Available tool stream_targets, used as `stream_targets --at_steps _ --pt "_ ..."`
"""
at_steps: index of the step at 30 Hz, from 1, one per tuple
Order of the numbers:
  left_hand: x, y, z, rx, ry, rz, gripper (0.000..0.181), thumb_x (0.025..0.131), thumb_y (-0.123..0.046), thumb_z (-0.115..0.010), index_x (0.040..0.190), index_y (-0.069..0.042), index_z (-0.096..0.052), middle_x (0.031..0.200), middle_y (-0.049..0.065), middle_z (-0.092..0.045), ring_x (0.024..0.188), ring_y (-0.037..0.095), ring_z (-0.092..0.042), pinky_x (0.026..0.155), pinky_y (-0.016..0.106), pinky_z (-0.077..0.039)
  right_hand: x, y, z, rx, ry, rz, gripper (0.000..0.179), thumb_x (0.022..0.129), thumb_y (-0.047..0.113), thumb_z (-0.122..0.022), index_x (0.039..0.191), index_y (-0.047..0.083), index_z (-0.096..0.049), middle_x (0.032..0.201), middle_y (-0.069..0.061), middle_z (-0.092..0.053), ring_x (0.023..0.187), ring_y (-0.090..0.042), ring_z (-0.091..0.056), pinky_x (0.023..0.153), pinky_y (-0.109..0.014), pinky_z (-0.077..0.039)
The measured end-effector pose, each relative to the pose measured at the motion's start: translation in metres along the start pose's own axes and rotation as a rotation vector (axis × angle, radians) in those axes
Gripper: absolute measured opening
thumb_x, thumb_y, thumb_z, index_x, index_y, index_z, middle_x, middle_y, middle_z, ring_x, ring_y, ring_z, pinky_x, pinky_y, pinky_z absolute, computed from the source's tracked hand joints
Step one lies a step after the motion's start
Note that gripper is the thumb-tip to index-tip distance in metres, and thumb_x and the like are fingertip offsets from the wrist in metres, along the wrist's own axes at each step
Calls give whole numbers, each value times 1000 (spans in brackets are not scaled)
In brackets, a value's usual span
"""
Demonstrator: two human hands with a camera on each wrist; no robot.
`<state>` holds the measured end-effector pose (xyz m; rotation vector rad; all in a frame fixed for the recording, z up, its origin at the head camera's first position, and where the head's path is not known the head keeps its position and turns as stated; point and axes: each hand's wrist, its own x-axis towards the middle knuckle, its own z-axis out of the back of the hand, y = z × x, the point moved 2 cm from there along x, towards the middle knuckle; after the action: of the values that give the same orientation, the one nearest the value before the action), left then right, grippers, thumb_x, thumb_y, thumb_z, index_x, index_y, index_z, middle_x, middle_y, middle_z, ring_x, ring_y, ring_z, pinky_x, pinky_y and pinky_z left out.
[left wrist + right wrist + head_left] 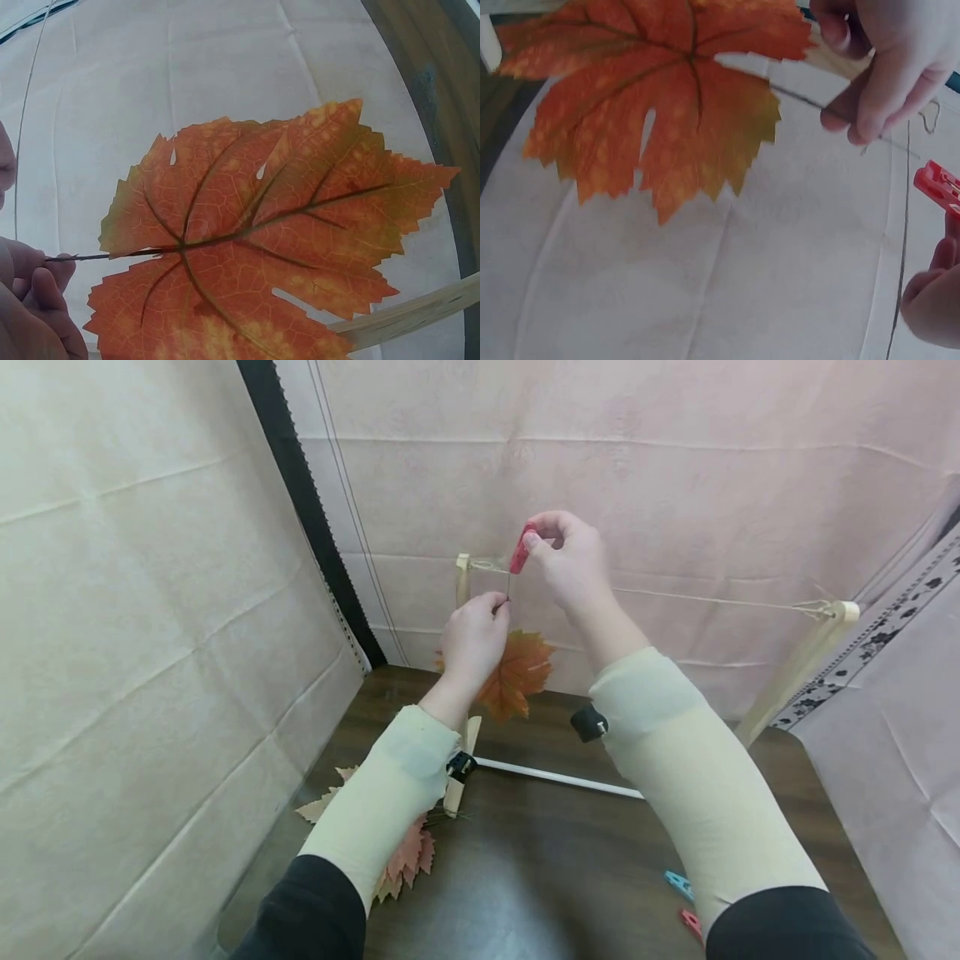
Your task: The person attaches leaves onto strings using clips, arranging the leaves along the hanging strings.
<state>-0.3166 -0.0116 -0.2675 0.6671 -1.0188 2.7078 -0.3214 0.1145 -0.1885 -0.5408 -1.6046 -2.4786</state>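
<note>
My left hand [477, 635] pinches the thin dark stem of an orange artificial leaf [517, 678], which hangs below and beside that hand. In the left wrist view the leaf [247, 217] spreads out broadly from the fingertips, its veins dark. Higher up, my right hand [576, 560] holds a red clothespin [519, 550] between thumb and fingers. The clothespin's lower end is close over the stem tip, at the string [705, 599] stretched between two wooden posts. In the right wrist view the stem end points toward the clothespin [941, 186].
The string is tied to a left post [462, 578] and a right post [798, 668]. A white rod [558, 778] runs low between them. More leaves [411, 856] lie beneath my left forearm. A blue clothespin [678, 885] and another red clothespin [691, 923] lie beside my right forearm.
</note>
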Motion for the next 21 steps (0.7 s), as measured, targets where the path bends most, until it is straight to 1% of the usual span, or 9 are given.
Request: stream_targets --at_steps 2,4,6,9,12,15,18,21 --pt "0 0 -1 -12 2 4 26 96 -30 -52 110 -17 -70 109 -3 -68 100 18 -62 79 38 -48 0 -1 -3 -20 -3 -23 20 93 21 -59 110 11 -63 101 3 -64 81 -18 -53 61 -27 -38" --pt "0 1 -1 -23 1 3 26 96 -29 -51 110 -16 -70 108 -2 -68 100 18 -62 79 37 -48 1 -2 -5 -12 3 -35 20 93 21 -59 110 11 -63 101 2 -65 81 -19 -56 62 -28 -38" --pt "1 2 -1 -38 -10 -8 25 97 -27 -52 109 -14 -70 106 0 -68 98 18 -62 79 36 -48 2 -2 -8 -15 8 -25 20 93 21 -59 110 10 -63 100 1 -65 82 -20 -57 63 -27 -37" --pt "3 2 -2 -58 -15 -13 23 96 -24 -53 106 -12 -70 102 1 -68 94 18 -62 78 35 -48 3 -2 -10 -40 23 -20 21 93 20 -59 111 10 -63 100 1 -65 80 -17 -57 66 -27 -38" --pt "4 2 -3 -73 -21 -7 21 97 -22 -53 104 -11 -69 99 2 -68 89 18 -62 75 35 -48 3 -3 -12 -92 35 -15 21 93 19 -59 111 10 -64 102 1 -64 82 -15 -54 68 -25 -39" --pt "4 2 -4 -76 -23 2 21 97 -21 -53 104 -10 -69 99 2 -68 90 19 -61 74 35 -47 4 -4 -14 -109 38 -7 20 93 19 -59 111 10 -64 102 1 -64 80 -13 -50 67 -25 -39" --pt "4 2 -4 -76 -15 9 22 97 -22 -52 106 -10 -68 103 2 -67 94 19 -62 76 35 -48 4 -3 -12 -95 15 18 20 92 18 -60 110 10 -64 102 2 -63 80 -12 -48 66 -25 -37" --pt "4 2 -5 -82 -13 9 23 97 -22 -52 108 -10 -68 105 3 -67 97 19 -62 79 35 -48 5 0 -9 -100 -1 40 20 92 19 -60 110 11 -64 102 3 -64 90 -10 -47 75 -24 -37"
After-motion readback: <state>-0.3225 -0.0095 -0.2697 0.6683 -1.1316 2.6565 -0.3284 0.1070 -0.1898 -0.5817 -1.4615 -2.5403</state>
